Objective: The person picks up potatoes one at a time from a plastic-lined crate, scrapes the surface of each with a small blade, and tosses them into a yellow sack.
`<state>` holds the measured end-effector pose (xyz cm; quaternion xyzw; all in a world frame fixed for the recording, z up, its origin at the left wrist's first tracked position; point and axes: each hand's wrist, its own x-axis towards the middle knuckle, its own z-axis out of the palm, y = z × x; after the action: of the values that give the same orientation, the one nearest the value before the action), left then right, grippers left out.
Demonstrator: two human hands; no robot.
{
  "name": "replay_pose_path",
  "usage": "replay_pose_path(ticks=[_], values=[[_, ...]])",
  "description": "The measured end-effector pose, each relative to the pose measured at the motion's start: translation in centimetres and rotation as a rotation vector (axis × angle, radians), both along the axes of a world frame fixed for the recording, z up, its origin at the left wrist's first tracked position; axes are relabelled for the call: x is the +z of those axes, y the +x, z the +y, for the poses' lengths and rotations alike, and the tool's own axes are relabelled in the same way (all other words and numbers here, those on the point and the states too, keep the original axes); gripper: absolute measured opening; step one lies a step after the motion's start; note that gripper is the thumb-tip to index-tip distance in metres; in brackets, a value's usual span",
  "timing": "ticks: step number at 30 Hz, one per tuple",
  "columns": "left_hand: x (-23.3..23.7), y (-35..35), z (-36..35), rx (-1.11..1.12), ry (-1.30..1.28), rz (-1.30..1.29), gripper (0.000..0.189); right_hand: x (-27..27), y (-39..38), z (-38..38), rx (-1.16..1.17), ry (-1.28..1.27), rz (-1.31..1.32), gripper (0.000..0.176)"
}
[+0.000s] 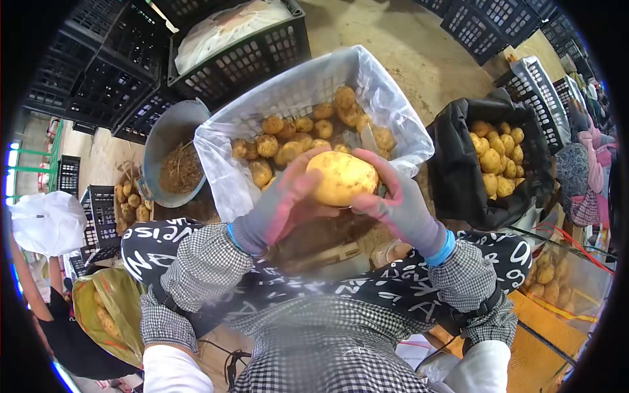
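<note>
Between my two gloved hands is a large yellow potato (342,178) with a few brown specks. My left hand (283,200) wraps its left side, and my right hand (401,196) grips its right side, thumb toward the near edge. Both gloves are grey with pink fingers and blue cuffs. Just beyond the hands stands a crate lined with clear plastic (226,134), holding several soil-marked potatoes (267,145) along its bottom. My hands hide part of its near side.
To the right, a black-lined crate (452,157) holds several cleaner potatoes (501,154). A grey bucket (154,154) with dry debris (180,170) stands at the left. Black crates (278,46) are stacked behind. A yellow-green sack (85,308) of potatoes lies lower left, near another person's arm (29,281).
</note>
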<state>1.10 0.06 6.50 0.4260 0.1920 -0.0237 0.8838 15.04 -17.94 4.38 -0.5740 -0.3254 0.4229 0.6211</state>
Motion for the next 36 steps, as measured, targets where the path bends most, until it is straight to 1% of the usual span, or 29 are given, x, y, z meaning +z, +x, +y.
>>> replay_pose_path(ticks=[1,2,5,8,11,14,16,18,20,22,24,26,28,30,32,35,36], values=[[-0.3,-0.1,0.2,0.005,-0.108,0.041,0.071,-0.2,-0.2,-0.1,-0.006,-0.040,0.268,0.076],[-1.4,-0.3,0.0,-0.014,0.015,0.013,0.074,-0.5,-0.4,-0.1,-0.023,-0.060,0.284,0.075],[-1.6,-0.4,0.4,-0.071,-0.018,0.038,0.077,-1.2,-0.7,-0.2,-0.023,-0.080,0.257,0.076],[-2.9,-0.5,-0.3,0.007,0.262,-0.075,0.078,-2.3,-0.8,-0.5,0.002,-0.132,0.266,0.075],[-2.6,-0.4,-0.1,0.002,0.204,0.048,0.077,-3.7,-0.5,-0.7,-0.011,-0.146,0.368,0.072],[-3.7,-0.4,0.2,-0.002,-0.013,0.134,0.071,-4.3,-0.4,-0.7,-0.066,-0.160,0.195,0.064],[-3.6,-0.4,0.0,0.025,-0.115,0.115,0.068,-4.1,-0.2,-0.3,-0.116,-0.168,-0.035,0.060],[-3.9,-0.5,0.1,0.032,-0.224,0.094,0.064,-3.6,-0.6,0.0,-0.189,-0.154,-0.120,0.058],[-4.8,-0.8,0.2,0.023,-0.340,0.070,0.061,-3.1,-1.0,0.1,-0.282,-0.117,-0.063,0.057],[-5.3,-0.7,0.1,0.048,-0.310,0.033,0.059,-2.4,-0.8,0.0,-0.245,-0.013,0.033,0.059],[-5.4,-0.5,0.1,0.056,-0.273,0.013,0.058,-2.2,-0.5,-0.2,-0.180,0.034,0.093,0.061],[-5.2,-0.2,0.0,0.041,-0.232,0.016,0.057,-2.3,-0.3,-0.5,-0.112,0.017,0.124,0.063],[-5.4,-0.1,-0.2,0.035,-0.243,0.053,0.056,-2.3,-0.3,-0.8,-0.082,-0.014,0.159,0.065],[-5.6,0.0,-0.3,0.020,-0.295,0.091,0.054,-2.3,-0.4,-0.8,-0.052,-0.065,0.101,0.063],[-6.0,-0.1,-0.4,-0.002,-0.388,0.131,0.054,-2.5,-0.5,-0.8,-0.002,-0.132,-0.051,0.057],[-7.0,-0.9,-1.4,0.030,-0.521,-0.042,0.051,-2.9,-0.5,-0.6,0.072,-0.224,-0.284,0.055],[-7.3,-0.9,-1.5,0.023,-0.533,0.011,0.053,-3.0,-0.6,-0.5,0.039,-0.221,-0.289,0.055]])
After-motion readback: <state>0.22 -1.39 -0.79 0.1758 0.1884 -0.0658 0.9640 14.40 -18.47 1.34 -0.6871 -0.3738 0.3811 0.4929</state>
